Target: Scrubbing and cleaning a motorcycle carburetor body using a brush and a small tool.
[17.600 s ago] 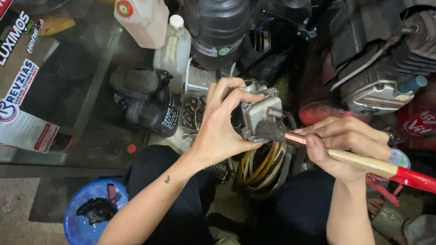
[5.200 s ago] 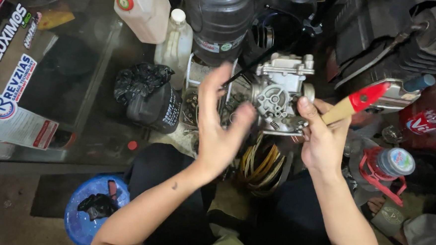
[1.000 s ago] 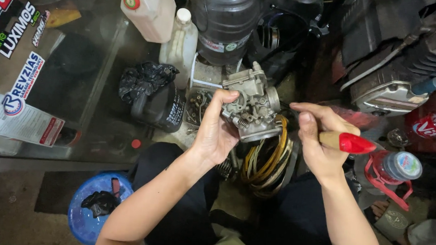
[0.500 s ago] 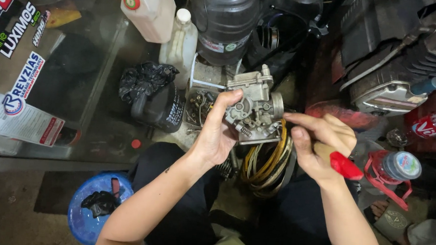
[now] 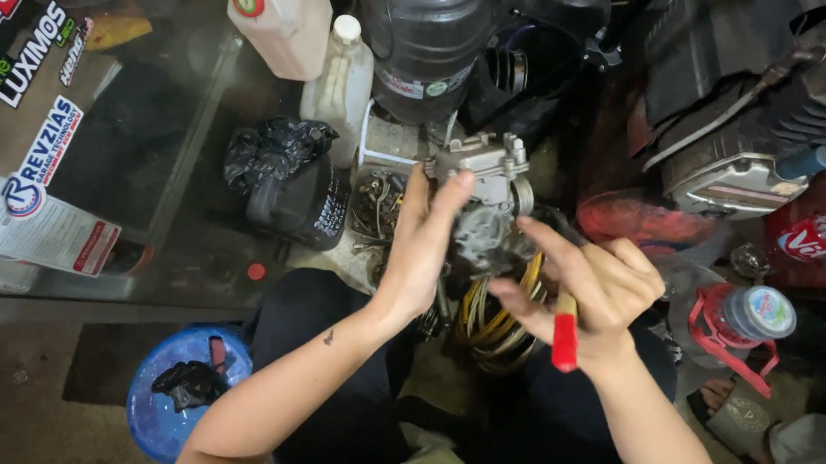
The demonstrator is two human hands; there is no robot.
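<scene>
Cluttered floor (image 5: pixel 9 399), blue tub (image 5: pixel 173 408)

A repair workshop: engine (image 5: pixel 767 119), oil bottles (image 5: pixel 340 87), loose parts.

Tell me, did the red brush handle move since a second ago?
Yes. The red-tipped handle in the right hand swung from pointing sideways toward the plastic bottle to pointing down toward the lap, farther from it.
</scene>
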